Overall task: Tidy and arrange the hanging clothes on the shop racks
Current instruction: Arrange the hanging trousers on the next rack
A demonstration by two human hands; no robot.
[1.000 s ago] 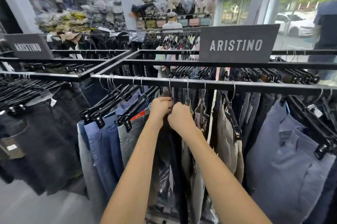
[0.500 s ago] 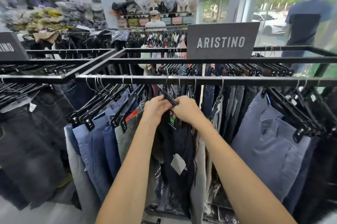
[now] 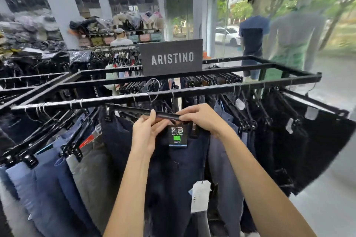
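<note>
A pair of dark navy trousers (image 3: 173,175) hangs from a black clip hanger (image 3: 134,110) pulled out broadside in front of the black rack rail (image 3: 212,90). My left hand (image 3: 145,134) holds the hanger bar near its middle from below, thumb up against it. My right hand (image 3: 200,118) grips the bar's right part from above. A black size tag (image 3: 177,136) with a green patch hangs at the waistband between my hands. The hanger's wire hook (image 3: 155,90) rises to the rail.
Blue and grey trousers (image 3: 57,175) hang to the left, dark ones (image 3: 308,140) to the right. An ARISTINO sign (image 3: 171,57) stands on the rack. Two people (image 3: 252,38) stand beyond the rack by the glass front. More racks and stacked goods fill the back left.
The navy trousers on their hanger have come out from among the others and turned broadside toward me. Both hands moved from the packed hangers to the hanger bar. The view swung left.
</note>
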